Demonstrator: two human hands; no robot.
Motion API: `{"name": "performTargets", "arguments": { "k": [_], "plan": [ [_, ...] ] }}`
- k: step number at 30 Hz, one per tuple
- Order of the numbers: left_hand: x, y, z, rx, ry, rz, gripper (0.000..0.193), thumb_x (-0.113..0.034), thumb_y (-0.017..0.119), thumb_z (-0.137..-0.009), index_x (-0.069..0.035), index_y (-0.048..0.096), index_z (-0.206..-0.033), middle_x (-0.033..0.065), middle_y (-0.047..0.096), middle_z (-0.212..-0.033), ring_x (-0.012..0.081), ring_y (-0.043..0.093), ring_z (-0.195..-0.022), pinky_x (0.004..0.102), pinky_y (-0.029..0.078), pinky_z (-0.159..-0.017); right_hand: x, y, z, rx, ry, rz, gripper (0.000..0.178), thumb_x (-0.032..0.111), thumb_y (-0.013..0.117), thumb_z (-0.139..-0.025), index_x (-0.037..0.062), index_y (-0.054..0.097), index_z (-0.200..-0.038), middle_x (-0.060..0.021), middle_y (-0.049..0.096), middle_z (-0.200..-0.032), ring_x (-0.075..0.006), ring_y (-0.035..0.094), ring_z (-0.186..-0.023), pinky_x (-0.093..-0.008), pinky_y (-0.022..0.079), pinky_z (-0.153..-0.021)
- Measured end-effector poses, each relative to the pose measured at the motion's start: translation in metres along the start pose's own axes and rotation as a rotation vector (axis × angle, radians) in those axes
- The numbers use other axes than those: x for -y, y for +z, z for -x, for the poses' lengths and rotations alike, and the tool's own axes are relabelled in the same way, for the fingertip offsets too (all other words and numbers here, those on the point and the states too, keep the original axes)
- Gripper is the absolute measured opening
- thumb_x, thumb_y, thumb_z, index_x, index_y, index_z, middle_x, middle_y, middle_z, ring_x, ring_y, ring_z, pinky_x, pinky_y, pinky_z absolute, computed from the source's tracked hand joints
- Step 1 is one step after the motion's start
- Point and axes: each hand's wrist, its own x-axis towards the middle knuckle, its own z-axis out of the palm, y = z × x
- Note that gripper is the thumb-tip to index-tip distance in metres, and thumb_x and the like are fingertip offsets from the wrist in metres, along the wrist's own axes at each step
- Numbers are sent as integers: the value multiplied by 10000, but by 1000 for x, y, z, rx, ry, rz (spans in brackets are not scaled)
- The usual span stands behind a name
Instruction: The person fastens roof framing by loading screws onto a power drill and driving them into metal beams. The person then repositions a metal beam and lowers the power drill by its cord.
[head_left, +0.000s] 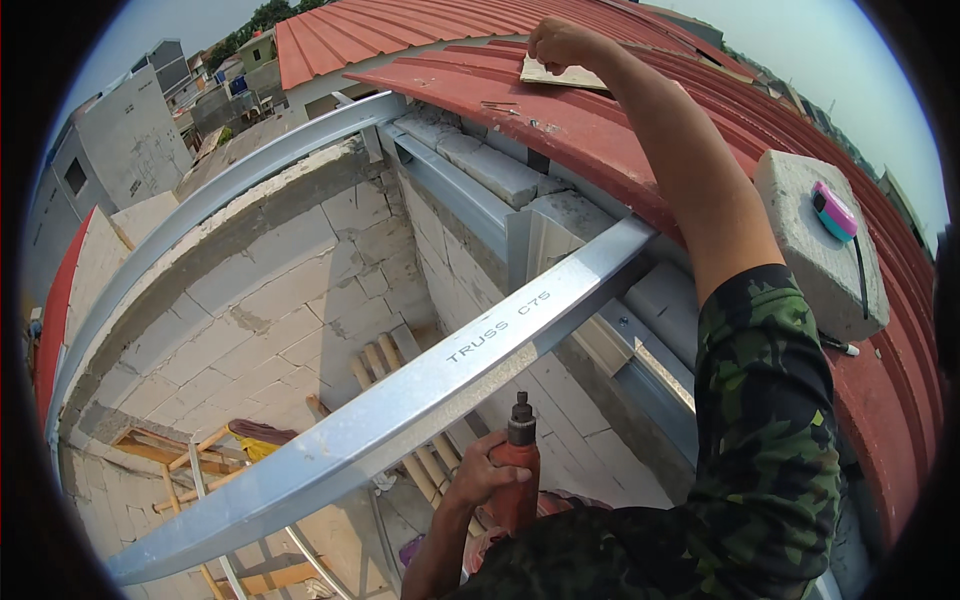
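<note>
In my left hand [482, 474] is a red-bodied power drill [518, 490], its black chuck pointing up and my fingers wrapped round its body. Just beyond it, a galvanised steel channel beam [420, 375] slants across the view and meets the edge of the red metal roof sheet [600, 130]. My right arm stretches far forward over that sheet. At its end my right hand [563, 45] has its fingers curled together above a pale flat piece [545, 75]; anything pinched in them is too small to make out. Thin screw-like bits [500, 106] lie on the sheet nearby.
A grey-white block [785, 190] stands on the roof at right, bearing a pink and teal device [834, 211]; a dark pen [840, 346] lies beside it. Below the beam, a deep room drops between block walls [260, 290], with bamboo poles [430, 465]. Another steel channel [210, 200] curves along the left.
</note>
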Motion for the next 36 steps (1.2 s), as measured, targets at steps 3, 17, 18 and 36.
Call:
{"name": "performTargets", "arguments": {
  "k": [3,17,18,36],
  "plan": [
    [9,-6,5,10,21,-41,553,-201,822,-639,11,625,-1110,58,651,-947,145,598,-855,296,487,-819,44,-22,15,-307,18,-298,124,23,544,-765,-46,647,-770,-138,654,-681,-199,659,-613,-339,522,-554],
    [13,9,1,-77,116,175,657,-251,823,-575,43,592,-1115,102,653,-929,197,638,-848,337,531,-779,219,-57,290,-203,-641,-2147,171,-6,560,-823,-116,617,-941,-132,620,-716,-188,648,-590,-300,542,-523],
    [7,15,3,-79,146,201,657,-251,823,-575,44,591,-1114,103,652,-927,198,639,-847,337,532,-777,213,-54,320,-17,-611,-2172,189,0,569,-842,-151,594,-953,-155,621,-725,-174,646,-589,-276,553,-534],
    [3,-2,24,46,-8,99,697,-255,833,-561,67,553,-1113,150,636,-884,230,649,-745,363,562,-679,118,92,479,-129,111,-1936,192,141,607,-931,-34,654,-997,-79,644,-933,-123,595,-848,-280,499,-778]
  ]
}}
